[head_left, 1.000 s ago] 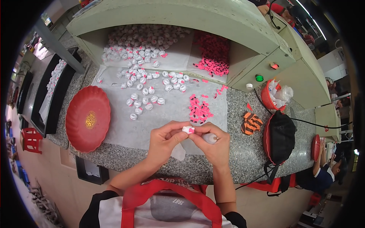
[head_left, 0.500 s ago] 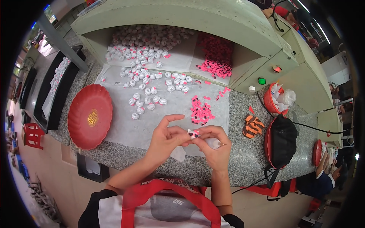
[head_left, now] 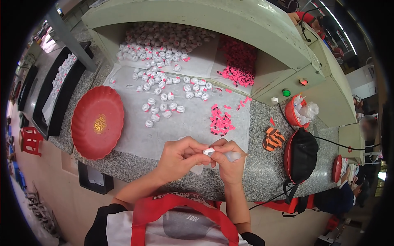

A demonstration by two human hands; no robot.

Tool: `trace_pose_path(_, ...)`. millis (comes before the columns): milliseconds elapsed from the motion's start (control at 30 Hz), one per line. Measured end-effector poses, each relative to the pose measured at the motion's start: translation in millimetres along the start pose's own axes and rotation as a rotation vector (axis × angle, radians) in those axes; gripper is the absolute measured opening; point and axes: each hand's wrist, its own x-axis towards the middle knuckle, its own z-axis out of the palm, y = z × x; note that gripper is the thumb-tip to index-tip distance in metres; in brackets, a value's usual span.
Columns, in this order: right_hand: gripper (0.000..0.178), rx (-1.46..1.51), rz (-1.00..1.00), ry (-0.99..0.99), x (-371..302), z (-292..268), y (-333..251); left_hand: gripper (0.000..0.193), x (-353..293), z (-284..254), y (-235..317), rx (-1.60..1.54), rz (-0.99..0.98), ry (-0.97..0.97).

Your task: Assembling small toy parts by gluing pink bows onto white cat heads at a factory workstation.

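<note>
A small white rounded piece (head_left: 209,151) with pink and dark spots is pinched between my two hands at the table's front edge. My left hand (head_left: 176,159) grips it from the left, thumb and forefinger closed. From the other side my right hand (head_left: 230,168) presses it with the fingertips, while a small translucent squeeze bottle (head_left: 233,156) with a thin tip stays tucked in that hand. Beyond lies a pile of pink pieces with dark spots (head_left: 221,122). Similar white rounded pieces (head_left: 166,114) are scattered to the left on white paper (head_left: 131,133).
A pale green metal housing (head_left: 197,18) stands at the back, its opening full of white and pink pieces. Left is a red scalloped dish (head_left: 96,135); right are an orange-black striped cloth piece (head_left: 273,138), a red basket (head_left: 292,112) and a black-covered red bowl (head_left: 303,156). A cable crosses there.
The white piece has been turned in my fingers and sits slightly lower. My left forefinger, raised before, now closes on it. The view has shifted slightly.
</note>
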Motion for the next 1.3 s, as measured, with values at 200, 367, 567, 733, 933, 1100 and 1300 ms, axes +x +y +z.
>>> trace_pose_path(200,0.008,-0.056,0.085,0.058,7.9,24.3,19.3,0.019,-5.0,-19.9,5.1,-0.101,-0.147,0.093)
trace_pose_path(367,0.007,-0.079,0.118,0.101,12.9,39.1,35.9,0.017,-11.8,-33.1,-13.5,-0.109,-0.186,0.227)
trace_pose_path(567,0.01,-0.233,0.187,0.055,17.5,35.4,44.4,0.017,-12.9,-41.3,-11.5,-0.018,-0.302,0.277)
trace_pose_path(733,0.023,-0.581,0.042,0.062,-4.9,-20.3,32.5,0.022,-23.7,-92.9,15.7,0.578,-0.027,0.685)
trace_pose_path(933,0.025,-0.506,0.016,0.329,-50.6,-119.5,-6.1,0.029,18.3,-83.3,19.5,1.454,0.221,0.775)
trace_pose_path(1100,0.04,-0.388,-0.058,0.63,-62.8,-138.3,-32.4,0.021,120.1,123.9,-73.0,0.846,0.491,-0.286)
trace_pose_path(1300,0.034,-0.331,-0.059,0.691,-69.0,-147.2,-46.4,0.022,160.2,179.0,-150.3,0.923,0.47,-0.357)
